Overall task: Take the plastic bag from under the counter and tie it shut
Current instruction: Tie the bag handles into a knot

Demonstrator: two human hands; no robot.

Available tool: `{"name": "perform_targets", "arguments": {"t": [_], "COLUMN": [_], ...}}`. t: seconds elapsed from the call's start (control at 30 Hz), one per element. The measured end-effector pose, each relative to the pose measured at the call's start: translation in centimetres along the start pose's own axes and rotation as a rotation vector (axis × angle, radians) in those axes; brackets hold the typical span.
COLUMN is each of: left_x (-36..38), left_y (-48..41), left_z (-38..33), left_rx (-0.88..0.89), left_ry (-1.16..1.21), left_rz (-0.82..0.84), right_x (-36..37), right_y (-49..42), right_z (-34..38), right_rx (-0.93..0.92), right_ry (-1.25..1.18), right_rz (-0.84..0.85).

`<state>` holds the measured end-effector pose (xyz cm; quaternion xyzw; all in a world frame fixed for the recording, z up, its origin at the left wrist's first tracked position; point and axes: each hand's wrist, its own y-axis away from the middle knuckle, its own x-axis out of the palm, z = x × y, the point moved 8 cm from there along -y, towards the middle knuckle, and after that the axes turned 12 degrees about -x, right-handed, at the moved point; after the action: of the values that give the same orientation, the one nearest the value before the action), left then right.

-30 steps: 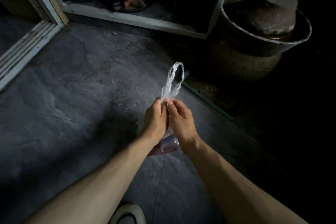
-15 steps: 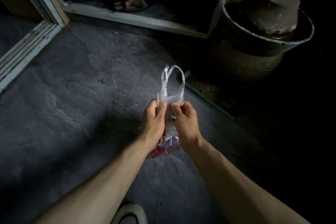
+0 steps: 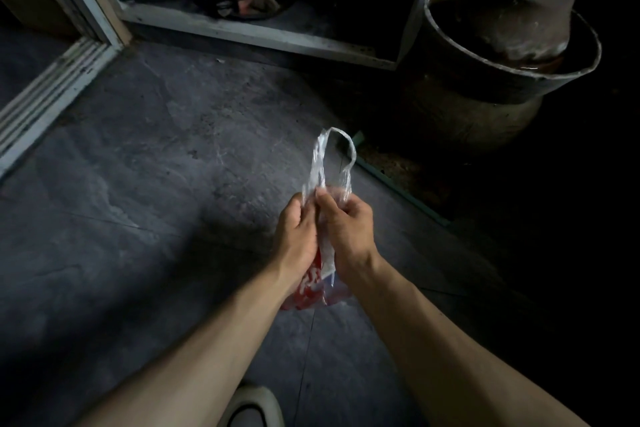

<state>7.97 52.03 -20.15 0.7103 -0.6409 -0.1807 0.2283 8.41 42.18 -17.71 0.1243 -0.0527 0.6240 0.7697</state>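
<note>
Both bare hands meet over the grey stone floor (image 3: 145, 156), pinched close together on the neck of a thin clear plastic bag (image 3: 320, 166) with red and white print low on its body. The left hand (image 3: 298, 236) is curled almost closed, thumb and forefinger nipping the crumpled film at its top edge, knuckles turned outward to the left. The right hand (image 3: 348, 229) is likewise nearly closed, its thumb pressed against the plastic right beside the left thumb, the other fingers folded round the far side of the gathered neck. The two hands touch or very nearly touch at the thumbs. Above the grip, one handle of the bag rises as a slack open loop, tilted slightly right; below the grip, the printed body of the bag hangs between the wrists, off the floor. Both forearms reach forward from the bottom corners and converge at the bag, wrists bent a little inward. A pale shoe toe (image 3: 254, 407) shows at the bottom edge. Farther off stand the open white-framed cabinet (image 3: 256, 35) under the counter and a dark round metal tub (image 3: 512, 55).
</note>
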Motion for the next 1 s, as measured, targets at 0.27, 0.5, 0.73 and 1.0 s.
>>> {"name": "perform_targets", "arguments": {"t": [0.27, 0.5, 0.73, 1.0], "left_x": [0.1, -0.2, -0.5, -0.3], "left_y": [0.4, 0.2, 0.1, 0.6], "left_z": [-0.3, 0.4, 1.0, 1.4], "left_rx": [-0.048, -0.118, -0.223, -0.288], "left_ry": [0.055, 0.151, 0.266, 0.436], "left_rz": [0.0, -0.055, -0.141, -0.003], "right_x": [0.1, -0.1, -1.4, -2.2], "right_y": [0.1, 0.2, 0.2, 0.2], "right_z": [-0.2, -0.2, -1.1, -1.5], "right_rx": [0.044, 0.054, 0.121, 0.118], "right_ry": [-0.046, -0.012, -0.058, -0.015], "right_rz": [-0.019, -0.044, -0.216, -0.261]}}
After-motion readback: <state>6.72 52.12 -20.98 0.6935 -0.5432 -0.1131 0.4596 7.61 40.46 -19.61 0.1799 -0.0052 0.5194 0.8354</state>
